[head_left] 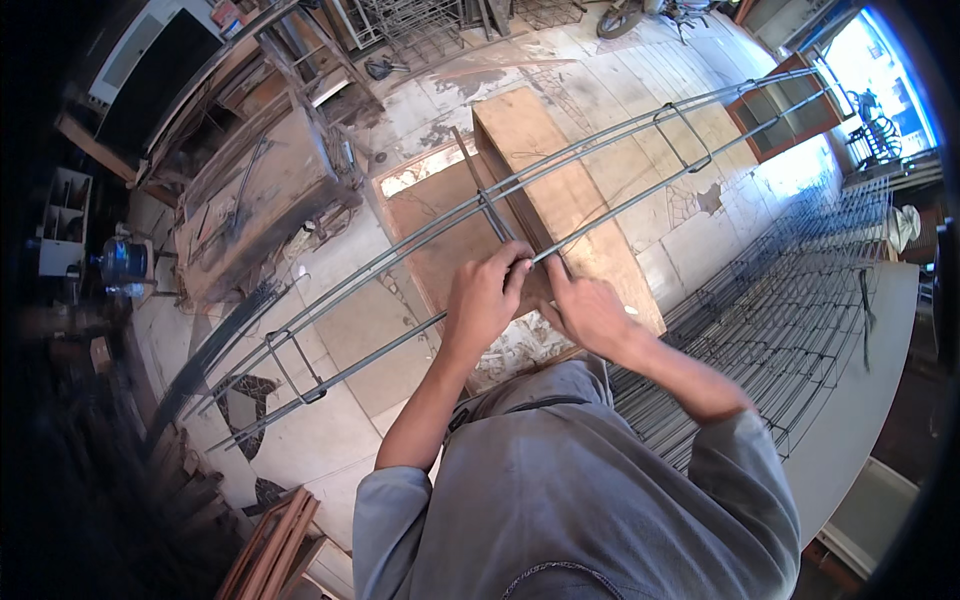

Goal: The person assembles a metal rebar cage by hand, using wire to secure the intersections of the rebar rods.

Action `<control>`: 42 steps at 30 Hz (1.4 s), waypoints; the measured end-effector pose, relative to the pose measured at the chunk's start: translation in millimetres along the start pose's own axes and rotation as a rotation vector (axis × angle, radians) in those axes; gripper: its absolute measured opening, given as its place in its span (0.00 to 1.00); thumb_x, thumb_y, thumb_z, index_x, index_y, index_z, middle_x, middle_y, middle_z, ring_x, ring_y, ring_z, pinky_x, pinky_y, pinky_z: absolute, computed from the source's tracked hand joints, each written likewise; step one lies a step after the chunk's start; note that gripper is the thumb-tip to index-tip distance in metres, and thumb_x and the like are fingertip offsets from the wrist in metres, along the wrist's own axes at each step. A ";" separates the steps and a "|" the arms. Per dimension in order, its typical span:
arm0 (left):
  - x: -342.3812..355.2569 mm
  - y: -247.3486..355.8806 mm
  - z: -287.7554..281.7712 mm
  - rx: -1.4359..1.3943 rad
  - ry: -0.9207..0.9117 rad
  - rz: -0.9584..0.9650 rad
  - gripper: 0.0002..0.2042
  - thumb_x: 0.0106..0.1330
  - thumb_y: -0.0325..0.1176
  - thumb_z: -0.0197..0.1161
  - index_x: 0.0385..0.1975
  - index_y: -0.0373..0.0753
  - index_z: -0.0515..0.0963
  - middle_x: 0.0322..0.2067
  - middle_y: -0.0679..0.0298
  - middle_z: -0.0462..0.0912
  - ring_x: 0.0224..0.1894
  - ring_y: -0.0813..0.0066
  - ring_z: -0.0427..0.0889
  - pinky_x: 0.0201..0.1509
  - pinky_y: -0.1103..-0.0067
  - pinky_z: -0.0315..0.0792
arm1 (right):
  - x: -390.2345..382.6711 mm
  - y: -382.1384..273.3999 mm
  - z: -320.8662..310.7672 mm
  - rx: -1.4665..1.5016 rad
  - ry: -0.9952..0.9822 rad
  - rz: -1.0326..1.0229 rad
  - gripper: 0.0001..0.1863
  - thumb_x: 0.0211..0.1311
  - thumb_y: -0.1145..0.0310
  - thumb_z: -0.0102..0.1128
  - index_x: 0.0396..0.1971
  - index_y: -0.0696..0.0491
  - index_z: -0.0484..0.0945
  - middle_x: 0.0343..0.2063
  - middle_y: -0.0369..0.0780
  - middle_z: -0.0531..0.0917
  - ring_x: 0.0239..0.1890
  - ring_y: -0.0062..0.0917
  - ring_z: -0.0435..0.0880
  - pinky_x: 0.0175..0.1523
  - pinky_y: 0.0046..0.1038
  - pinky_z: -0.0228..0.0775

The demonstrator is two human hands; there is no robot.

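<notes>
Grey metal rods form a long frame crossing over the plywood box. Above that box, the left hand's thumb and fingers pinch the near rod; the right hand points its index finger there, its grip impossible to tell. Wire cages lie right of the box.

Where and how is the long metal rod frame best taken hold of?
Probably by the near rod of the frame, close to the middle crosspiece, coming from the wearer's side. The frame is long and slender, so a grip about its middle should balance better than one at an end; between crosspieces, this rod stands apart from the others, leaving room around it.
</notes>
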State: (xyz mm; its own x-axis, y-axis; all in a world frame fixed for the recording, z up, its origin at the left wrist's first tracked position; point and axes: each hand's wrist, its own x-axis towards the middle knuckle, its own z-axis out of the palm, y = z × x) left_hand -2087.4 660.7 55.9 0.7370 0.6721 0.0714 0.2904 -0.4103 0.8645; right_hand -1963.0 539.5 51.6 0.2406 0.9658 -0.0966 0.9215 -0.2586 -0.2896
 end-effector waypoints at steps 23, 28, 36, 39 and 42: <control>0.5 1.0 2.8 -0.043 0.017 -0.002 0.04 0.64 0.24 0.60 0.36 0.34 0.74 0.29 0.49 0.82 0.33 0.48 0.83 0.33 0.66 0.74 | 43.3 36.3 -24.4 0.409 0.107 -0.334 0.15 0.54 0.61 0.67 0.41 0.47 0.78 0.43 0.37 0.79 0.59 0.32 0.71 0.70 0.51 0.46; 1.6 8.1 -2.0 -0.027 -0.032 -0.065 0.05 0.63 0.24 0.60 0.37 0.34 0.75 0.30 0.49 0.83 0.33 0.48 0.83 0.33 0.65 0.73 | 42.9 36.3 -19.1 0.385 0.160 -0.343 0.15 0.56 0.60 0.66 0.42 0.48 0.78 0.43 0.38 0.81 0.59 0.31 0.72 0.70 0.51 0.47; 2.8 -1.0 -1.9 -0.098 -0.055 -0.054 0.06 0.62 0.25 0.64 0.37 0.32 0.77 0.31 0.52 0.85 0.37 0.62 0.87 0.38 0.74 0.77 | 32.0 32.0 -3.5 0.172 0.305 -0.339 0.18 0.53 0.60 0.68 0.42 0.50 0.77 0.44 0.37 0.81 0.59 0.29 0.73 0.68 0.46 0.51; 1.9 0.2 0.8 -0.121 -0.027 -0.074 0.06 0.62 0.26 0.64 0.36 0.32 0.78 0.31 0.52 0.85 0.38 0.59 0.87 0.39 0.73 0.77 | 11.2 16.9 12.1 0.096 0.528 -0.231 0.18 0.52 0.61 0.69 0.41 0.49 0.77 0.44 0.36 0.80 0.54 0.27 0.76 0.60 0.39 0.58; 1.4 0.8 1.7 -0.112 -0.008 -0.088 0.06 0.62 0.26 0.65 0.36 0.32 0.80 0.30 0.55 0.86 0.38 0.67 0.87 0.39 0.77 0.77 | -8.4 8.9 40.1 0.023 0.644 -0.147 0.17 0.50 0.63 0.69 0.40 0.49 0.77 0.43 0.35 0.80 0.45 0.25 0.78 0.47 0.32 0.61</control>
State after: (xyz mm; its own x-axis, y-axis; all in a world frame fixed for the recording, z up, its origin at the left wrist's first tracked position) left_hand -2085.1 660.3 55.8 0.7163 0.6977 -0.0109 0.2850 -0.2782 0.9173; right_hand -1969.0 528.3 11.7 0.2537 0.8074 0.5327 0.9536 -0.1164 -0.2777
